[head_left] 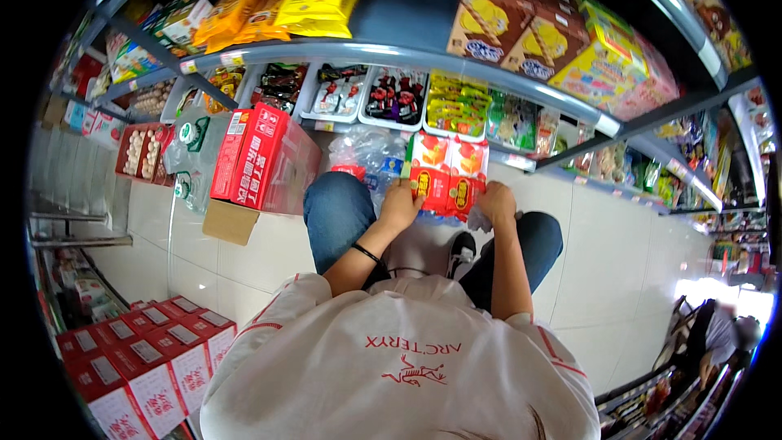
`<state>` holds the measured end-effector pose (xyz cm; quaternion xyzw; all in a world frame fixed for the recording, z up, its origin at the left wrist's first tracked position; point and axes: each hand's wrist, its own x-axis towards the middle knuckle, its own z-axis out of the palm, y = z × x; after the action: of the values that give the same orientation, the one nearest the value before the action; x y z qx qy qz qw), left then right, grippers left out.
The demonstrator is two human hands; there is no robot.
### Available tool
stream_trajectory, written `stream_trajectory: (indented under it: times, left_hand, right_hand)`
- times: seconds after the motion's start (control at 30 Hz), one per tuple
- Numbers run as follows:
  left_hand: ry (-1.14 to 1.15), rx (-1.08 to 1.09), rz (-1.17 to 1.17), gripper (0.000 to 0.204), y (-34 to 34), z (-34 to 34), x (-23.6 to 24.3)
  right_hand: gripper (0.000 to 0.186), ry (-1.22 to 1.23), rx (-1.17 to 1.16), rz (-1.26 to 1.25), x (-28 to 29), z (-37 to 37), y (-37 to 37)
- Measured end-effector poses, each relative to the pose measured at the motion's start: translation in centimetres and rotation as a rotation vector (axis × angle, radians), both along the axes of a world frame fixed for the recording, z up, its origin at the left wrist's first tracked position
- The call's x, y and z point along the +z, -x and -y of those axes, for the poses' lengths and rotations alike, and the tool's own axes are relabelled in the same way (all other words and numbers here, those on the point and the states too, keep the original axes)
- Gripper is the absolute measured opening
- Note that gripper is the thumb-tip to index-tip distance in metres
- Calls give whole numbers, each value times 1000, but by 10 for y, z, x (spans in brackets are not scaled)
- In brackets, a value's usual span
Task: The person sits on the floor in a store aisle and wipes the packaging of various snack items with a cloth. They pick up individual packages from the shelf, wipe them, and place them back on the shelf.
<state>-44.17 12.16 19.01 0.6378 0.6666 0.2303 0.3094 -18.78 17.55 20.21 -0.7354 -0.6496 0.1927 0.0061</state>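
I squat with both arms reaching forward over my knees. Between my hands is a red-and-white pack of drink cartons [447, 171] with orange-red fruit pictures, two panels side by side. My left hand [399, 207] grips its near left edge, fingers closed. At the near right corner my right hand [496, 203] is closed on the pack too, and crumpled clear plastic [480, 221] shows under those fingers. Just beyond and left of the pack, bottles in clear plastic wrap [368, 148] stand on the floor, partly hidden by my left knee.
An open red cardboard box [269, 159] stands left of my knee, beside large clear bottles [195, 155]. Ahead, a grey shelf [391, 53] holds yellow bags and brown boxes above white trays of packets [396, 98]. Stacked red-and-white cartons [155, 358] sit behind left. Another person [717, 334] is far right.
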Motion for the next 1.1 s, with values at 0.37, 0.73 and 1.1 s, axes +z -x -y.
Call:
stream_trajectory:
  times: [0.37,0.73,1.1]
  left_hand:
    - [-192,15,211,56,9,14,66]
    - [91,236,1277,52,30,10,149]
    - [-214,112,1043,48,104,-173,239]
  right_hand:
    - [12,-356,-105,-262,115,46,32]
    - [24,-72,27,-1224,189,68,50]
    - [52,49,-9,-2150,120,105,-52]
